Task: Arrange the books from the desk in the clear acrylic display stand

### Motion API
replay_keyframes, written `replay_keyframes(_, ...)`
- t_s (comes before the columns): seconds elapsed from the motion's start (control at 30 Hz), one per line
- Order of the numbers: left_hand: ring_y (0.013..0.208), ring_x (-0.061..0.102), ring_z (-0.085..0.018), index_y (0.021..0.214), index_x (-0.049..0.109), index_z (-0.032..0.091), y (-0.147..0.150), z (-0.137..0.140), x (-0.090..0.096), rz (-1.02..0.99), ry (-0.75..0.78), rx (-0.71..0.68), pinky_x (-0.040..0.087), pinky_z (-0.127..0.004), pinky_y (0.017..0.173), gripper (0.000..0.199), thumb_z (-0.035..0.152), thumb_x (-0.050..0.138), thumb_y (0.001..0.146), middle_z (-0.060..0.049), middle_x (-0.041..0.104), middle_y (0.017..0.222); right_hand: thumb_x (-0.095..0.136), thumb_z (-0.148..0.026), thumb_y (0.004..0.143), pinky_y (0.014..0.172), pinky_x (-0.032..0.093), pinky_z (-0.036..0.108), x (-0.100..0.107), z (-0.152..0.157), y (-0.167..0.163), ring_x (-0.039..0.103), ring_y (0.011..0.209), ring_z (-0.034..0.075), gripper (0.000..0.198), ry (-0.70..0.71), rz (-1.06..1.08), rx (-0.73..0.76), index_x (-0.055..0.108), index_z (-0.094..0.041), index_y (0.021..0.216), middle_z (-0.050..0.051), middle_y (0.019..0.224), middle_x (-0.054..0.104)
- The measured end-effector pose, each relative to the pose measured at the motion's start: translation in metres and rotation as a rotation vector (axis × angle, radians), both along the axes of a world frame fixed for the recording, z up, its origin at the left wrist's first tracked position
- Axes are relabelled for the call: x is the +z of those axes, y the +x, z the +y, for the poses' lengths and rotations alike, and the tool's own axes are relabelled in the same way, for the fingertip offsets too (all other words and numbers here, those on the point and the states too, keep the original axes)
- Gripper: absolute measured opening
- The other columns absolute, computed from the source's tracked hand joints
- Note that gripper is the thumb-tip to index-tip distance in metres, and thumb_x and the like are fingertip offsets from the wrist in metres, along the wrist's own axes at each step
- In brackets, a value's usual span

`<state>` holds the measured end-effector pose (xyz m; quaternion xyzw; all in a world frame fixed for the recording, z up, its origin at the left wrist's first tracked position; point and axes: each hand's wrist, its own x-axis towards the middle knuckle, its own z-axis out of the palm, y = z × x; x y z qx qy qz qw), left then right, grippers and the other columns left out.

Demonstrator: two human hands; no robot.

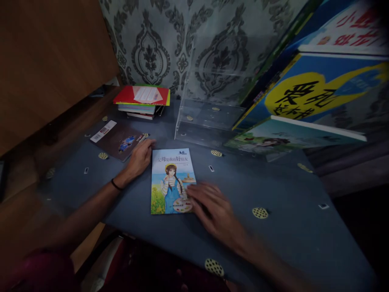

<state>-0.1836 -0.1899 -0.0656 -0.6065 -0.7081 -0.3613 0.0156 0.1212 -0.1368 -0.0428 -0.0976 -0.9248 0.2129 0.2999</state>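
Note:
A paperback book [170, 170] lies flat on the table, its cover showing a drawn figure in a yellow hat and blue overalls. My right hand [212, 205] rests at its lower right edge, slightly blurred, with the fingers stretched over the corner and the thumb apart. Beside the upper left edge of the paperback is my left hand [141, 158], fingers extended and resting loosely, gripping nothing that shows. Just left of that hand lies a dark brown book [115, 140], back cover up with a barcode strip; the hand partly covers its right side.
A stack of books [142, 99] with a red one on top stands at the back left. Behind the paperback is a clear acrylic stand [206, 117]. Its right part holds several picture books, one blue and yellow [304, 87]. A grey-blue cloth [237, 194] covers the table; patterned wallpaper rises behind.

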Motion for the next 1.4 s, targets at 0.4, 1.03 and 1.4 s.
replay_keyframes(0.4, 0.097, 0.065, -0.02, 0.132, 0.053, 0.017, 0.005, -0.006, -0.005, -0.03, 0.01, 0.019, 0.054, -0.038, 0.094, 0.046, 0.009, 0.035, 0.09, -0.007, 0.069, 0.103, 0.046, -0.024, 0.103, 0.12, 0.04, 0.052, -0.009, 0.021, -0.142, 0.052, 0.141, 0.028, 0.035, 0.104, -0.31, 0.113, 0.059, -0.012, 0.133, 0.019, 0.144, 0.061)
replay_keyframes(1.03, 0.109, 0.063, -0.031, 0.12, 0.062, 0.015, 0.036, 0.006, 0.011, 0.334, -0.196, -0.135, 0.051, -0.049, 0.095, 0.027, 0.02, 0.042, 0.103, -0.014, 0.07, 0.112, 0.036, -0.034, 0.107, 0.117, 0.043, 0.051, -0.04, 0.117, -0.058, 0.063, 0.129, 0.023, 0.041, -0.226, -0.125, -0.03, 0.059, -0.025, 0.141, 0.006, 0.138, 0.069)
replay_keyframes(1.4, 0.141, 0.052, -0.025, 0.135, 0.062, 0.021, 0.083, 0.009, 0.014, 0.332, -0.248, -0.662, 0.039, -0.051, 0.117, 0.036, 0.022, 0.04, 0.106, -0.008, 0.064, 0.143, 0.033, -0.027, 0.106, 0.112, 0.047, 0.045, -0.042, 0.117, -0.061, 0.06, 0.13, 0.021, 0.041, -0.199, -0.124, -0.049, 0.056, -0.023, 0.14, 0.006, 0.142, 0.065)
